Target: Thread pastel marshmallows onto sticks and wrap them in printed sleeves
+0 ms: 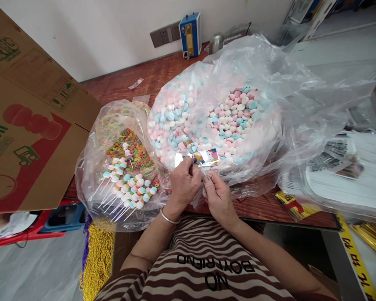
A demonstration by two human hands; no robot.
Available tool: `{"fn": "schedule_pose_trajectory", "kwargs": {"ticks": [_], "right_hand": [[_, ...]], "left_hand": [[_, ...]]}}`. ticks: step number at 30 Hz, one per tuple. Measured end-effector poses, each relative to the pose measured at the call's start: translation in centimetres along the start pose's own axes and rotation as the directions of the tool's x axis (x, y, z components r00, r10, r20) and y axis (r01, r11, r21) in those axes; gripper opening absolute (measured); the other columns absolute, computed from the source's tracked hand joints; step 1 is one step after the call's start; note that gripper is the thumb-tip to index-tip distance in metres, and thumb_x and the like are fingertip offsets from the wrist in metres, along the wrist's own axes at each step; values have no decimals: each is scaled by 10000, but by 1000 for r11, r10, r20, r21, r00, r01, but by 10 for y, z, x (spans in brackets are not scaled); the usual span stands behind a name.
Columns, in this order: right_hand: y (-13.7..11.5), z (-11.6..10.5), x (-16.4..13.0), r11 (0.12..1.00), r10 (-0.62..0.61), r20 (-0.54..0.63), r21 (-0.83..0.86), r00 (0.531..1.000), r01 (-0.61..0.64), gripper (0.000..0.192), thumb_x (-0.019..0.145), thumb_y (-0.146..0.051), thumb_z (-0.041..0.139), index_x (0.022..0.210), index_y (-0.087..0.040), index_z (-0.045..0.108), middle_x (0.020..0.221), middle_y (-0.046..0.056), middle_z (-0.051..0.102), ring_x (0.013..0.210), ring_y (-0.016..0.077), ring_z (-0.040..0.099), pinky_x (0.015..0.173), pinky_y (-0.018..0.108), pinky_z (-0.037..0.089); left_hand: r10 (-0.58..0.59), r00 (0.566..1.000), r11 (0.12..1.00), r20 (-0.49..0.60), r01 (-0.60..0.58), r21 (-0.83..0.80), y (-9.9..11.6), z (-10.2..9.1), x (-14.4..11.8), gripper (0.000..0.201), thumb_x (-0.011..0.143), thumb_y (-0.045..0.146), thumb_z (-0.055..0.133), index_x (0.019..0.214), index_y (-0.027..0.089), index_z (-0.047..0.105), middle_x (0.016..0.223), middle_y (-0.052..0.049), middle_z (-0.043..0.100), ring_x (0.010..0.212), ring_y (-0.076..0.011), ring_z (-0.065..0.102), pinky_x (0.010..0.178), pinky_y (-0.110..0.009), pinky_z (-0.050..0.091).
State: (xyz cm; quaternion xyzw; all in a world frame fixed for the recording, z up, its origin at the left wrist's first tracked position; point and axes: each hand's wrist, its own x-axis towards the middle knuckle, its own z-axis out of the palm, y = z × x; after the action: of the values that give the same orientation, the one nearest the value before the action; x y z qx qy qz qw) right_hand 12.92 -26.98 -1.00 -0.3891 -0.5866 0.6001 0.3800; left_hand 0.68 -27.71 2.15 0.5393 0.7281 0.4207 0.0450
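Note:
At the near edge of a big clear plastic bag, my left hand (185,184) is closed in a pinch. My right hand (219,198) is closed close beside it, thumb against fingers. What lies between the fingertips is small and mostly hidden. A shiny printed wrapper (209,157) with coloured spots shows just beyond my left fingers; whether they grip it I cannot tell. Pink, white and blue candies (233,113) fill the large bag. To the left, several candy skewers (133,190) on white sticks lie over a bag of colourful ring-shaped pieces (131,144).
A large cardboard box (34,108) stands at the left. A blue device (190,35) is by the wall. White sticks (335,184) lie in a clear container at the right, near a gold bundle (296,205). Gold fringe (98,259) hangs below the table's left edge.

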Motion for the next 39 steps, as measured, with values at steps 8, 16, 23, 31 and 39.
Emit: {"fn": "schedule_pose_trajectory", "kwargs": {"ticks": [8, 16, 23, 31, 39], "right_hand": [[2, -6, 7, 990, -119, -50, -87, 992, 114, 247, 1001, -348, 435, 782, -239, 469, 689, -36, 506, 641, 143, 473, 609, 264, 386], [-3, -14, 4, 825, -457, -67, -406, 887, 394, 147, 1025, -225, 454, 996, -218, 598, 765, -9, 655, 629, 142, 602, 611, 246, 442], [2, -7, 7, 491, -688, 30, -716, 725, 496, 195, 1045, -205, 401, 1056, -170, 593, 759, 54, 712, 618, 190, 635, 605, 292, 441], [2, -7, 12, 498, -641, 19, -751, 768, 434, 317, 1088, -277, 330, 851, -213, 531, 606, 1, 587, 530, 168, 544, 524, 288, 337], [3, -14, 12, 535, -624, 32, -710, 781, 457, 281, 1071, -273, 341, 955, -213, 589, 672, 16, 618, 593, 178, 555, 593, 292, 375]], "left_hand": [[291, 944, 957, 158, -283, -71, 1, -3, -7, 213, 888, 157, 522, 699, 211, 440, 636, 30, 449, 594, -123, 398, 585, -281, 284], [-266, 901, 584, 343, 433, -687, 5, -5, 0, 318, 913, 464, 591, 1056, 186, 653, 994, -56, 710, 922, -185, 648, 847, -302, 498], [-304, 742, 108, 597, 650, -753, 29, -3, -4, 361, 834, 444, 728, 1040, 148, 756, 959, -115, 791, 1054, -281, 723, 991, -400, 515], [-358, 854, 597, 378, 520, -611, 31, 9, -18, 386, 942, 499, 578, 962, 174, 786, 1028, -79, 786, 1060, -257, 691, 1041, -397, 489], [-294, 808, 177, 511, 571, -802, 29, -9, -8, 435, 851, 546, 689, 1062, 175, 769, 1048, -104, 777, 1111, -275, 691, 1011, -426, 522]]}}
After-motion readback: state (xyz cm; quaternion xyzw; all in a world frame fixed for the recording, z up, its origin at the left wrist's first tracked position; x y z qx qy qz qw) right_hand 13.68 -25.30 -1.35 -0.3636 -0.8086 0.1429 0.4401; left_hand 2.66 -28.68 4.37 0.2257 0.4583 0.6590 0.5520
